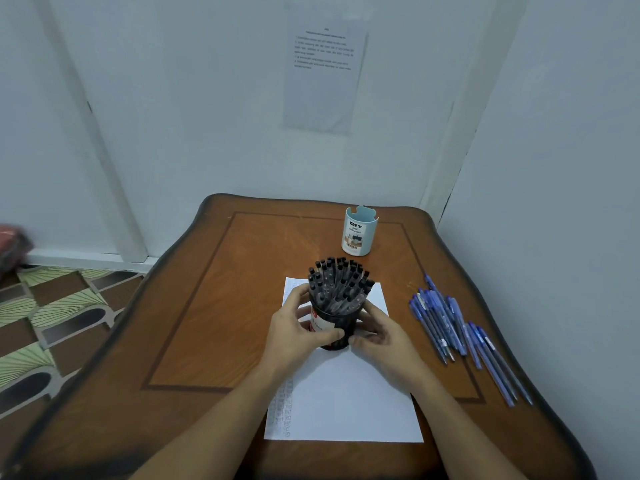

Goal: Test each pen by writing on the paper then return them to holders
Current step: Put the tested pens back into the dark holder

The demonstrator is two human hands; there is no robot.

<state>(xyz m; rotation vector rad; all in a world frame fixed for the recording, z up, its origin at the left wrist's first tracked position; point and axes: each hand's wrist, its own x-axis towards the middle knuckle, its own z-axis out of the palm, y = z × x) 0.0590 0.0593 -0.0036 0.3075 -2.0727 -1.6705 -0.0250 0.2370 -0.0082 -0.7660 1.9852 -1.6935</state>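
A black mesh pen holder [337, 327] packed with several black pens [341, 280] stands on the white paper [349, 396] in the middle of the table. My left hand [298, 329] grips the holder's left side, thumb across its white label. My right hand [379, 332] curls round its right side. Rows of small pen marks run along the paper's left edge. A pale blue holder [360, 232] labelled DIY stands empty at the back. Several blue pens [453, 327] lie loose on the table to the right.
The brown wooden table [214, 306] with curved edges stands in a corner between white walls. A printed sheet [323, 74] hangs on the wall behind. Patterned floor tiles [52, 323] show at the left.
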